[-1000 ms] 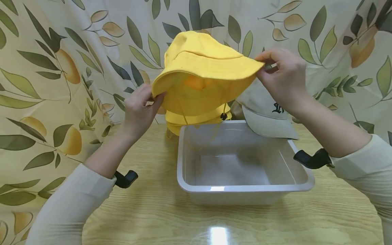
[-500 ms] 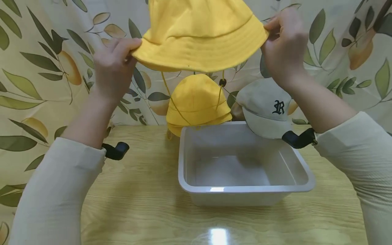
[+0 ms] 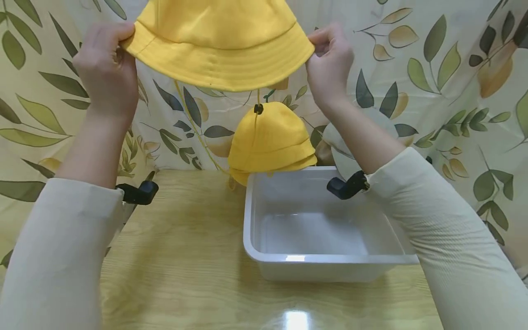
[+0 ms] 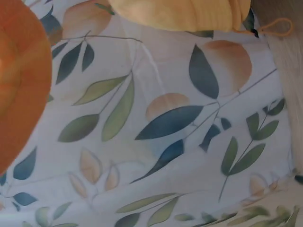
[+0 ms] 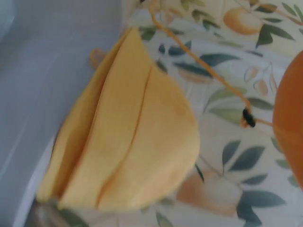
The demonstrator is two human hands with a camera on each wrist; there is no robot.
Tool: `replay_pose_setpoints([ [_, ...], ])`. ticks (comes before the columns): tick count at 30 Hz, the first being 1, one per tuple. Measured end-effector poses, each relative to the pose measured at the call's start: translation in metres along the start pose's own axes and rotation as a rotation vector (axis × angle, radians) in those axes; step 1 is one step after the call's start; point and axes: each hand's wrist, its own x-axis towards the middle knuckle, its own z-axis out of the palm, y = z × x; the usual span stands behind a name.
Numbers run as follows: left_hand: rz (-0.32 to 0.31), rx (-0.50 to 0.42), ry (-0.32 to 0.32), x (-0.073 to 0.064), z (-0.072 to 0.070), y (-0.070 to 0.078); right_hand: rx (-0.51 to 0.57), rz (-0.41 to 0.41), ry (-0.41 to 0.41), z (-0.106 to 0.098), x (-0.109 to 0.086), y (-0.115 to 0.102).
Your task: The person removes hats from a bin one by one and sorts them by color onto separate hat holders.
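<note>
A yellow bucket hat (image 3: 218, 50) is held up at the top of the head view, its crown cut off by the frame. My left hand (image 3: 108, 68) pinches one side of its brim, and my right hand (image 3: 330, 64) pinches the other. From under the brim a yellow chin cord with a black toggle (image 3: 258, 109) hangs down. Both wrist views catch only the brim's edge, orange-looking in the left wrist view (image 4: 23, 85). Behind the tub, below the held hat, sits a stack of yellow bucket hats (image 3: 272, 137), also large in the right wrist view.
A pale grey plastic tub (image 3: 321, 259) stands on the wooden table (image 3: 177, 256). At its back right a light grey cap (image 3: 344, 158) is partly covered by my right forearm. A leaf-patterned curtain (image 3: 462, 151) hangs behind the table.
Both hands have raised the bucket hat from over the tub's back edge and carried it left. Its brim has turned from showing the underside to showing the outside.
</note>
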Motion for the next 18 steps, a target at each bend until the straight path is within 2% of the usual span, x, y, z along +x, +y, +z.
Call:
replay_pose_setpoints([
  [3,-0.024,0.027,0.008,-0.013,0.007,-0.006,0.048,0.129,-0.041,0.010,-0.002,0.008],
  [6,-0.027,0.028,-0.031,-0.032,0.016,-0.010,0.063,0.199,-0.044,0.014,-0.003,0.020],
  [11,-0.056,0.005,-0.124,-0.063,0.037,-0.013,0.040,0.221,-0.027,0.011,-0.001,0.045],
  [15,-0.108,-0.027,-0.173,-0.081,0.055,-0.010,-0.086,0.226,-0.028,0.005,-0.001,0.061],
  [18,-0.121,-0.033,-0.204,-0.092,0.069,-0.008,-0.164,0.207,-0.027,0.001,0.000,0.070],
])
